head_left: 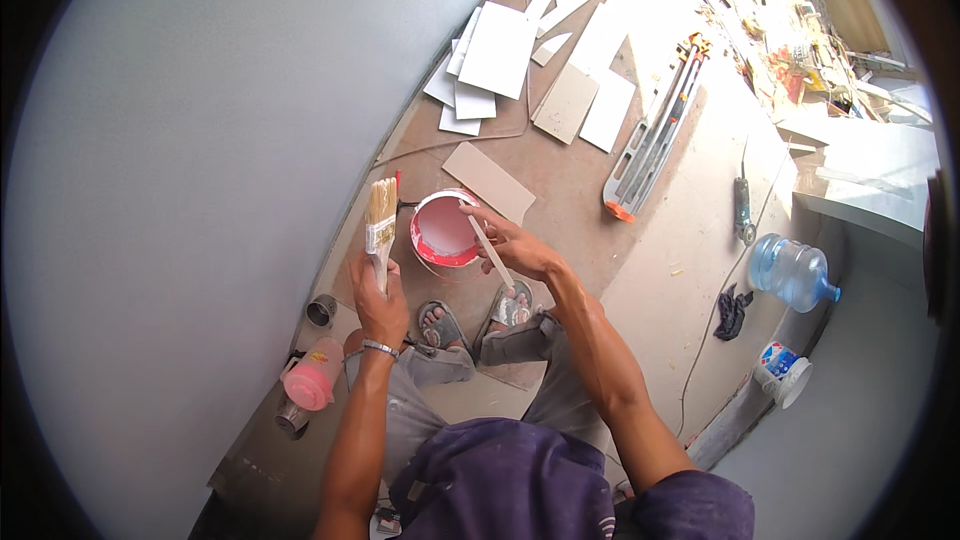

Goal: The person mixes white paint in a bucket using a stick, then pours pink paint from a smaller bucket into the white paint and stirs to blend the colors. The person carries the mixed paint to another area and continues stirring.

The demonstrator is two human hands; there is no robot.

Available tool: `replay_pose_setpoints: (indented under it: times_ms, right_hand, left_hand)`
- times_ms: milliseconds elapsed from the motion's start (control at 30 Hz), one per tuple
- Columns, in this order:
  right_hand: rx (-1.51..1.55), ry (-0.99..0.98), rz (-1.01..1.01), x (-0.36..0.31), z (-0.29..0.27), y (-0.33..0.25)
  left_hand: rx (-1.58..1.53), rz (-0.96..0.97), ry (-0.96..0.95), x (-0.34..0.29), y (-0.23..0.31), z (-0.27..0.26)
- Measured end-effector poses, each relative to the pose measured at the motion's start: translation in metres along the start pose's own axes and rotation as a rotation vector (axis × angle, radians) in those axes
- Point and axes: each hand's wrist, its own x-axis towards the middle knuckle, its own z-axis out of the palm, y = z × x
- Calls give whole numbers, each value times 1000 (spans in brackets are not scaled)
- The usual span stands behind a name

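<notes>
My left hand (379, 298) is closed round the handle of a paintbrush (381, 215), its pale bristles pointing up. A pinkish-white bucket with a red rim (446, 258) stands on the floor just right of the brush. My right hand (515, 246) reaches to the bucket's right edge, fingers bent round a thin, pale flat stick (490, 249). That stick slants down toward my right foot, apart from the brush. How deep the bucket's contents lie, I cannot tell.
Behind the bucket lie a beige tile (489, 181) and white tile pieces (498, 48). A tile cutter (657, 130), angle grinder (742, 208), blue water bottle (793, 272) and white tub (782, 373) are at right. A pink jug (313, 376) stands at left beside the grey wall (190, 170).
</notes>
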Motion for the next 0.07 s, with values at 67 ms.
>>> replay_pose_setpoints:
  times_ms: [67]
  right_hand:
    - [-167,-34,-54,14,-6,5]
  left_hand:
    - [-3,28,-10,17,-37,21]
